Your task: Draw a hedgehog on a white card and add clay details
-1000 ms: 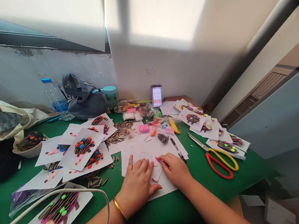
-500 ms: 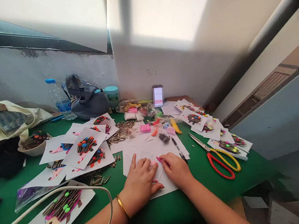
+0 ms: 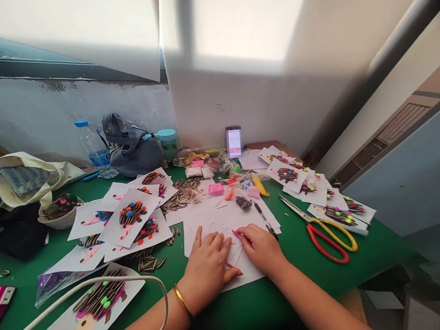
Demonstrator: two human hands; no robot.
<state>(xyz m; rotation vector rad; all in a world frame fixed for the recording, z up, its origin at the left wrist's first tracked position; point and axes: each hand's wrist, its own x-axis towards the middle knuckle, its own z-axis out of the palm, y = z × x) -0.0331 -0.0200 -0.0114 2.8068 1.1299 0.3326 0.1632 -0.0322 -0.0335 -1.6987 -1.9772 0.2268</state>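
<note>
Centrally, a drawing sheet [image 3: 212, 217] is positioned on the green table [image 3: 274, 294], marked with a dotted, rounded outline and pink pieces. It is pressed by the left hand [image 3: 207, 259], fingers spread; magenta clay [image 3: 237, 233] is pinched by the right hand [image 3: 260, 248].

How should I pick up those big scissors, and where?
Probably by the red and yellow handles, reaching in from the right: the scissors lie flat on the green table, and their slightly open, pointed blades face away from you.
</note>
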